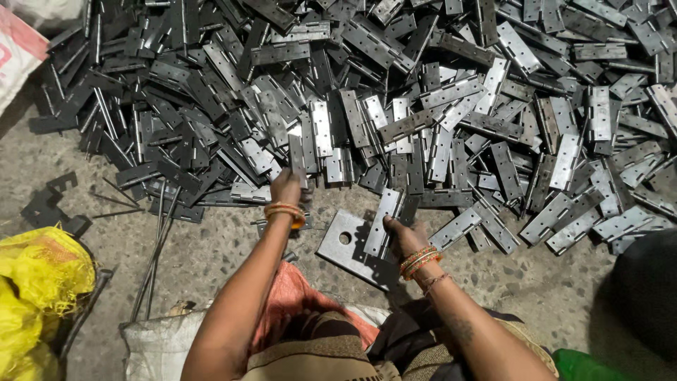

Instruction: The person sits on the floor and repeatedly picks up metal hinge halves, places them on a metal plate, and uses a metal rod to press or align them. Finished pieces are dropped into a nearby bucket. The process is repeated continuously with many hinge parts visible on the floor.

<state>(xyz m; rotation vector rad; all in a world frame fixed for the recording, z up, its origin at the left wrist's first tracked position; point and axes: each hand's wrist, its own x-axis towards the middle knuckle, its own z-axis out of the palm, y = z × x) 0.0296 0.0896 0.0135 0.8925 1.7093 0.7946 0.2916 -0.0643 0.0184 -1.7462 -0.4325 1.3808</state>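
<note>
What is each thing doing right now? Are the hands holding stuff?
Left hand: grip shut on a grey metal hinge leaf, held upright.
Right hand: grip shut on a flat silver metal hinge, resting over the plate.
Square grey metal plate with a hole: lying flat on the floor.
Pile of grey metal hinges: loose, spread out.
Yellow plastic sack: crumpled.

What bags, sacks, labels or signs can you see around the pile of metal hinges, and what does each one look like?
Yellow woven sack: bottom left on the floor, crumpled, bright yellow with frayed threads.
White sack: bottom, beside the person's left arm, pale woven cloth, slumped.
White and pink sack: top left corner, flat, white with pink-red print.
Green item: bottom right, only a bright green edge shows; kind unclear.
No signs or screens.
</note>
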